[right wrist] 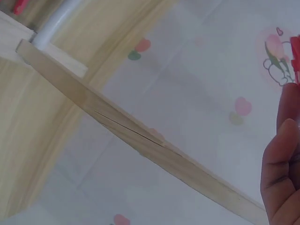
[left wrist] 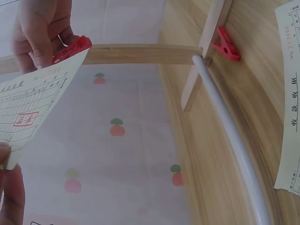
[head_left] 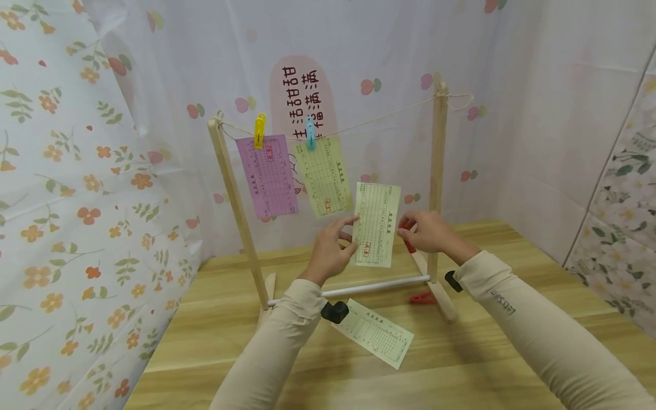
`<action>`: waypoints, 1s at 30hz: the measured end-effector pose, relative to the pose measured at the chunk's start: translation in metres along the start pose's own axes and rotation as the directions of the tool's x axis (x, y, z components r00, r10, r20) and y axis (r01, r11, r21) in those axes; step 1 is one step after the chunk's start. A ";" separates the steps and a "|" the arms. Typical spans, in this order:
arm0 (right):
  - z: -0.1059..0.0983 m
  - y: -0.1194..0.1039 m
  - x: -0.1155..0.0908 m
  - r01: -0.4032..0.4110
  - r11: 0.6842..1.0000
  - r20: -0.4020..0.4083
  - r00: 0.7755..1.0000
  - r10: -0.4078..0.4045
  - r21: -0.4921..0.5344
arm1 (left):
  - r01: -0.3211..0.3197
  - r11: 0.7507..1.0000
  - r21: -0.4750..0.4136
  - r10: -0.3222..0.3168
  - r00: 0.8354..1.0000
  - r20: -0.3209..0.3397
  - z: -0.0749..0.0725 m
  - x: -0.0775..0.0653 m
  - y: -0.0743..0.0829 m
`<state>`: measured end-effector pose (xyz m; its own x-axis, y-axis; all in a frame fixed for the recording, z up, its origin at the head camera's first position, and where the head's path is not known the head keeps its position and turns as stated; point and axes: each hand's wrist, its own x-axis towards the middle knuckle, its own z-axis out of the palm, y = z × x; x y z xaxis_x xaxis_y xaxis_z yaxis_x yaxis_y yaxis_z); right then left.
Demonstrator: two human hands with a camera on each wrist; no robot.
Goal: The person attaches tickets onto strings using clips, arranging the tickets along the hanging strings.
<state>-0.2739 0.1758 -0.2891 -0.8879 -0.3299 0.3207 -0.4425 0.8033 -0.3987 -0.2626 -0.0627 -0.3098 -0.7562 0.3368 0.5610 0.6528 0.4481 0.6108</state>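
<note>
Left hand [head_left: 330, 250] pinches the slip [head_left: 376, 219] by its left edge, upright between both hands, its top below the open stretch of line [head_left: 381, 121] from blue clip [head_left: 310, 134] to right post [head_left: 438, 165]. Right hand [head_left: 429, 230] pinches a red clip [left wrist: 80, 45], partly hidden; left wrist view crops the slip.

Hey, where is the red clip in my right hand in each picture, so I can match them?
Head: red clip right of and a little below centre.
Left wrist: red clip at upper left.
Right wrist: red clip at the right edge, partly cut off.
Shared landmark: white rod, visible in all three.
</note>
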 end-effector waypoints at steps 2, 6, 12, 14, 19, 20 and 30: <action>-0.003 -0.002 0.001 -0.005 1.000 -0.005 1.000 0.005 -0.002 | -0.001 1.000 0.007 0.001 1.000 -0.014 -0.001 0.002 0.000; -0.010 -0.006 0.004 0.007 1.000 -0.025 1.000 -0.008 -0.003 | -0.021 1.000 0.011 0.021 0.999 -0.035 -0.004 0.006 0.003; -0.018 -0.010 0.007 0.023 0.999 -0.055 0.998 -0.024 -0.030 | -0.064 0.998 0.001 0.064 0.996 -0.058 -0.005 0.011 0.007; -0.020 -0.011 0.009 0.028 0.999 -0.055 0.998 -0.030 -0.034 | -0.069 0.998 0.000 0.069 0.995 -0.066 -0.005 0.013 0.008; -0.026 -0.015 0.010 0.016 1.000 -0.059 0.998 -0.017 -0.010 | -0.080 0.997 0.007 0.081 0.993 -0.083 -0.006 0.017 0.009; -0.027 -0.016 0.010 0.014 1.000 -0.061 0.998 -0.014 -0.007 | -0.083 0.997 0.005 0.083 0.993 -0.088 -0.007 0.018 0.009; -0.037 -0.022 0.015 0.017 1.000 -0.094 0.995 -0.018 -0.013 | -0.080 0.997 -0.002 0.079 0.991 -0.107 -0.010 0.026 0.014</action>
<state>-0.2729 0.1715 -0.2440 -0.8637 -0.2963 0.4076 -0.4559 0.8041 -0.3816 -0.2721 -0.0560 -0.2810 -0.6928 0.2807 0.6643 0.7113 0.4179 0.5652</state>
